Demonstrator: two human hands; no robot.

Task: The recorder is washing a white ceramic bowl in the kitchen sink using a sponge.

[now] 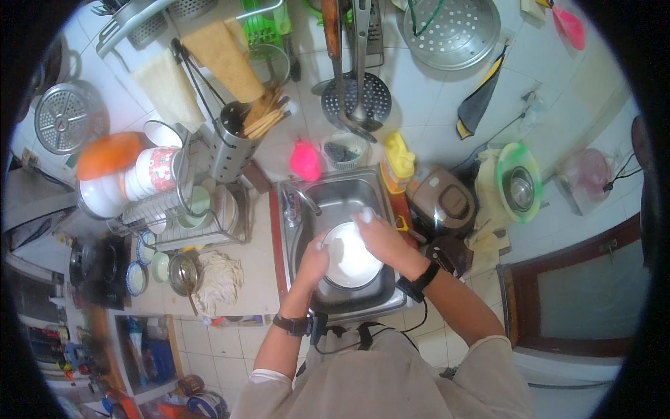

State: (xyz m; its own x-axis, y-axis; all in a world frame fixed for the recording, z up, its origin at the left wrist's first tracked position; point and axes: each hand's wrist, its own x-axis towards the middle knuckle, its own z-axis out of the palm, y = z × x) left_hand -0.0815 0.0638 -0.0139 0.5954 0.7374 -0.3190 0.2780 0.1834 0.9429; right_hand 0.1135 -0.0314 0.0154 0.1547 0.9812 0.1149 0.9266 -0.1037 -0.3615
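A white bowl is held over the stainless steel sink, its bright inside facing up. My left hand grips the bowl's left rim, with a whitish patch near the thumb. My right hand lies across the bowl's upper right edge with its fingers curled. White matter, which looks like suds, covers those fingertips; whether they close on the rim or on something else is hidden. Above my left hand, the faucet reaches over the basin from the left rim.
A dish rack with bowls stands left, beyond a crumpled cloth and a metal bowl. Behind the sink are a pink cup, a white basket and a yellow bottle. A rice cooker sits right.
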